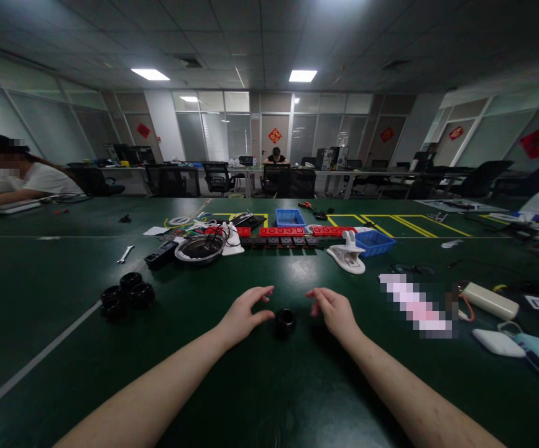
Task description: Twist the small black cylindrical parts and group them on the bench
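Note:
A small black ring-shaped part [285, 322] stands on the dark green table [269, 386] between my two hands. My left hand [245, 314] hovers just left of it, fingers spread and curved, holding nothing. To the right of the part, my right hand [332, 309] is equally loose and open, thumb and fingers apart. Neither hand touches the part.
A cluster of black rings [127, 294] lies at left, with a wrench [125, 253] beyond. Farther back are a round metal bowl [199, 249], red blocks [281, 231], two blue bins [374, 242], a white clip [348, 254]. White devices [490, 300] sit right. A seated person [22, 177] works far left.

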`<state>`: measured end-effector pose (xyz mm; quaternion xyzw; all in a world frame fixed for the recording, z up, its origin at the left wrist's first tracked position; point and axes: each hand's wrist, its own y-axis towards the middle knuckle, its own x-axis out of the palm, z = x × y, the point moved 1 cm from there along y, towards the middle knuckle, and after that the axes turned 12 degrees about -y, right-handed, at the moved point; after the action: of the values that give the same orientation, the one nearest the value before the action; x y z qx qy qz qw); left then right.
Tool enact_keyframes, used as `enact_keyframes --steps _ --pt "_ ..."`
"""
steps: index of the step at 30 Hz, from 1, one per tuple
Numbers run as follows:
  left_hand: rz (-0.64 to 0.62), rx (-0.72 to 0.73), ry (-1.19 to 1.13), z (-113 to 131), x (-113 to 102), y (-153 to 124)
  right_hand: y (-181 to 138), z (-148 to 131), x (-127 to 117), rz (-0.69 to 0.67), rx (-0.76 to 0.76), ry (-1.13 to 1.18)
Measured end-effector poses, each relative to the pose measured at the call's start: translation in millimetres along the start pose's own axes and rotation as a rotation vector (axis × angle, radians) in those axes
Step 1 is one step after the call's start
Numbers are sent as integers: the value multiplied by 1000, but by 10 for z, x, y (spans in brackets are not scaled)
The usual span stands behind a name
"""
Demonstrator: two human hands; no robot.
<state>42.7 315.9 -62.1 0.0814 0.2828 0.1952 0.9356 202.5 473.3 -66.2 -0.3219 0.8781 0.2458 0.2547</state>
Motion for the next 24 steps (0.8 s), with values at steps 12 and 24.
enact_keyframes --steps 12,24 --pt "167 -34 81 64 65 -78 -62 25 161 2 -55 -15" --pt "-82 117 126 239 164 -21 -56 -90 61 -585 -269 40"
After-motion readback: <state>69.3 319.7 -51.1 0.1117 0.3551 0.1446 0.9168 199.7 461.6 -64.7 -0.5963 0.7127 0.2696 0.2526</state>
